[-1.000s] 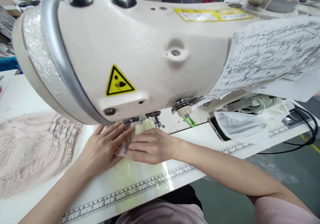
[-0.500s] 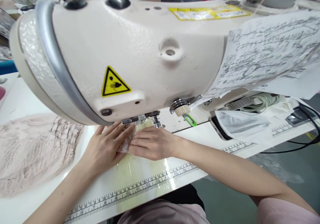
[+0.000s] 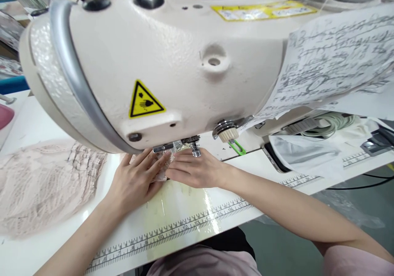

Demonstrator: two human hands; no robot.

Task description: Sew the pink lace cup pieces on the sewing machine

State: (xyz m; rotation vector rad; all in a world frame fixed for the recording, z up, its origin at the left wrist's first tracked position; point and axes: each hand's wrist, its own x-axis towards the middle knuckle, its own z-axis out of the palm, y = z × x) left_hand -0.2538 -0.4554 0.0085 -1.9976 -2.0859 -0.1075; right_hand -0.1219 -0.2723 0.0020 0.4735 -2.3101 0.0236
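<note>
Under the head of a white sewing machine (image 3: 172, 62) lies a small piece of pale pink lace fabric (image 3: 160, 175). My left hand (image 3: 138, 179) rests flat on its left side, fingers stretched toward the machine's presser area. Bent and held together, the fingers of my right hand (image 3: 197, 168) grip the lace's right edge; their tips are partly hidden. A metal bar (image 3: 163, 148) and a spring-loaded screw (image 3: 195, 149) show just beyond my fingers. The machine head hides the needle.
A larger pink lace piece (image 3: 46, 185) lies on the table at left. Ruler tape (image 3: 172, 231) runs along the front edge. At right are a phone (image 3: 275, 159), white cloth (image 3: 308, 155) and coiled cord (image 3: 335, 124). Handwritten paper (image 3: 335, 58) hangs from the machine.
My right hand has moved slightly forward, closer to the machine's presser area, and the lace between my hands has shifted forward. My left hand keeps nearly the same pose. The view has shifted a little.
</note>
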